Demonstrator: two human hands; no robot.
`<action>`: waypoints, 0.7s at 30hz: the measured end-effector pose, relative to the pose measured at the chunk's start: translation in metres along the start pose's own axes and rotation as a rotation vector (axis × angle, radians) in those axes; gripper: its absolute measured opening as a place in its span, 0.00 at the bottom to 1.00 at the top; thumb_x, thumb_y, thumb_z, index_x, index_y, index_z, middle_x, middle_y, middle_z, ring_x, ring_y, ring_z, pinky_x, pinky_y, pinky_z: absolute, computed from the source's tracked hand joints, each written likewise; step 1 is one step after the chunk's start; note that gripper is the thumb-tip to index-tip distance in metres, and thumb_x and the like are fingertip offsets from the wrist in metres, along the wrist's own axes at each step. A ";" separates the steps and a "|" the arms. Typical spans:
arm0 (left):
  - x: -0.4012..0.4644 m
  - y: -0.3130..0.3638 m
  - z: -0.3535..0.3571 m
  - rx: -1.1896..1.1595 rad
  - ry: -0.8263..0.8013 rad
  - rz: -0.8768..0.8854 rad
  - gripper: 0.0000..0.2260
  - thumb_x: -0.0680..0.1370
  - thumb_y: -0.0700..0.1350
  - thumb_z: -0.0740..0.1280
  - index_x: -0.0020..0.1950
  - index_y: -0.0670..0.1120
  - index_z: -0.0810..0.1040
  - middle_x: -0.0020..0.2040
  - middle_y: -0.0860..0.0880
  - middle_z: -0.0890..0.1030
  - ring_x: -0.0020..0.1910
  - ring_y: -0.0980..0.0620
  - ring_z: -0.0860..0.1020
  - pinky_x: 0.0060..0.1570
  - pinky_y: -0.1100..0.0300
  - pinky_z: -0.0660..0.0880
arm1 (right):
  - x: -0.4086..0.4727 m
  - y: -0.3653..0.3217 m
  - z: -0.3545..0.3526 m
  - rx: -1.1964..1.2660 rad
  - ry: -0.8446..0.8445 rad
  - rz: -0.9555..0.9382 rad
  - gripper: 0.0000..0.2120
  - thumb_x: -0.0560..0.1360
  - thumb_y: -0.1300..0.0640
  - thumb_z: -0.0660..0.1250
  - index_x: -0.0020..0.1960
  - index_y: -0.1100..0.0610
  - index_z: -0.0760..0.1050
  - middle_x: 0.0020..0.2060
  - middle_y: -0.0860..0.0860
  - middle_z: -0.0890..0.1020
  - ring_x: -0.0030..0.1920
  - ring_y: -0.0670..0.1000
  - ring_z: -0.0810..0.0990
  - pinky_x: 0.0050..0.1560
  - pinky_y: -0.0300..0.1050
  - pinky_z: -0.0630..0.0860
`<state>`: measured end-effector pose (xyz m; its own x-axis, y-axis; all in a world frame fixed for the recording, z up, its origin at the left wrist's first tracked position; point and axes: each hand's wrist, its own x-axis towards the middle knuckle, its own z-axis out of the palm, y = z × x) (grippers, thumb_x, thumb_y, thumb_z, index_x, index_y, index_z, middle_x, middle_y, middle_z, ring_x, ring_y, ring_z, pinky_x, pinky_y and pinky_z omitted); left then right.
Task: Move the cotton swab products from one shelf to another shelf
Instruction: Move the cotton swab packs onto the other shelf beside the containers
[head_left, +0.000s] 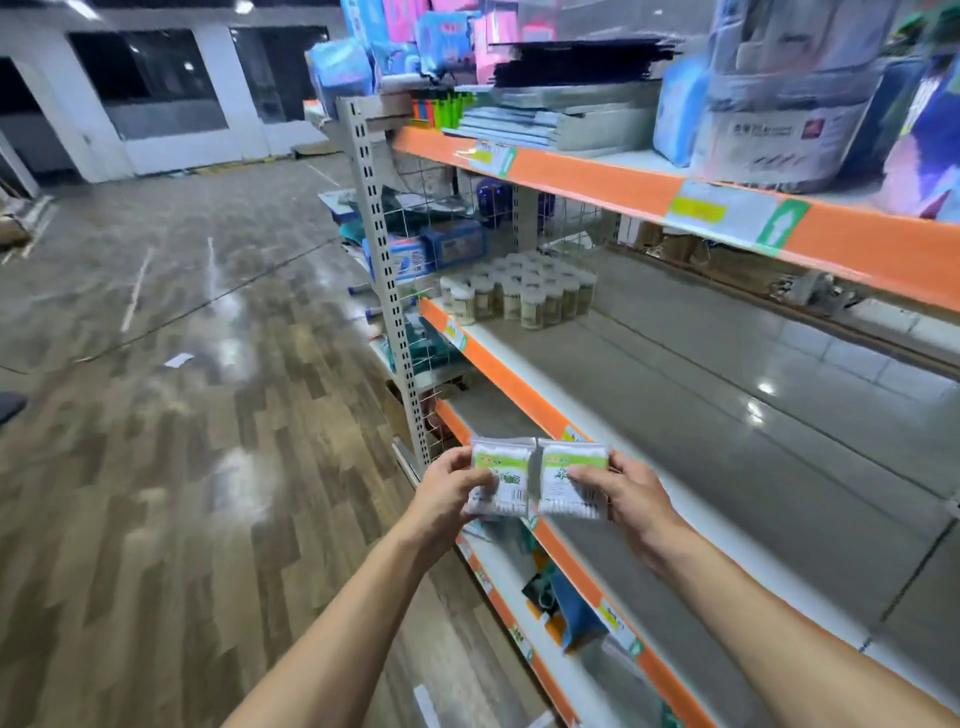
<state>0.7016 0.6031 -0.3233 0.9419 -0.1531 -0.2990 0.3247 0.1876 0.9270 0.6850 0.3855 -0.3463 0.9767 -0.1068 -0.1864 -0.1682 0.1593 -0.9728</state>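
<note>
The left hand (449, 486) pinches a flat cotton swab packet (501, 478) by its left edge, thumb across the printed front and fingers curled behind it. The right hand (626, 496) grips a second swab packet (571, 480) the same way by its right edge, thumb on the front. The two packets are held upright and side by side, their inner edges touching or very nearly so (the blur makes it hard to say which). Each is clear plastic with a green and white label, white swab tips showing along the top and bottom.

Both packets sit in the air just in front of the orange edge strip (519, 384) of the shelf unit, below the middle shelf (701, 364). At the far left end of that middle shelf stands a cluster of round swab jars (519, 293) with white lids, packed close together; the rest of the shelf to the right of the jars is bare grey surface. Above the jars, the upper shelf (597, 179) carries stacked flat packs and wrapped soft goods. Below the packets, a lower shelf holds a blue pouch (576, 613). To the left of the shelf unit lies glossy wood-pattern floor (182, 467).
</note>
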 end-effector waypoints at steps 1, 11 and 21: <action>0.013 0.007 0.001 0.010 -0.002 -0.007 0.18 0.65 0.33 0.68 0.55 0.39 0.79 0.48 0.41 0.81 0.48 0.43 0.80 0.51 0.42 0.78 | 0.013 -0.004 0.002 0.004 0.007 -0.002 0.23 0.62 0.53 0.76 0.56 0.57 0.82 0.51 0.56 0.86 0.52 0.58 0.84 0.58 0.56 0.78; 0.137 0.068 0.007 0.043 -0.075 -0.020 0.14 0.67 0.29 0.68 0.51 0.39 0.80 0.47 0.40 0.83 0.45 0.43 0.80 0.47 0.49 0.75 | 0.116 -0.042 0.013 0.034 0.126 -0.003 0.13 0.70 0.64 0.74 0.54 0.62 0.81 0.48 0.60 0.86 0.48 0.59 0.84 0.58 0.57 0.78; 0.221 0.073 0.052 0.222 -0.191 0.033 0.13 0.75 0.33 0.69 0.59 0.43 0.77 0.46 0.49 0.84 0.42 0.56 0.82 0.43 0.61 0.77 | 0.139 -0.048 -0.031 -0.100 0.334 -0.049 0.18 0.63 0.52 0.77 0.46 0.62 0.80 0.39 0.62 0.83 0.39 0.52 0.79 0.41 0.45 0.72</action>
<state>0.9290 0.5322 -0.3104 0.9117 -0.3342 -0.2390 0.2473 -0.0180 0.9688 0.8250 0.3329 -0.3293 0.8891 -0.4296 -0.1579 -0.1505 0.0513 -0.9873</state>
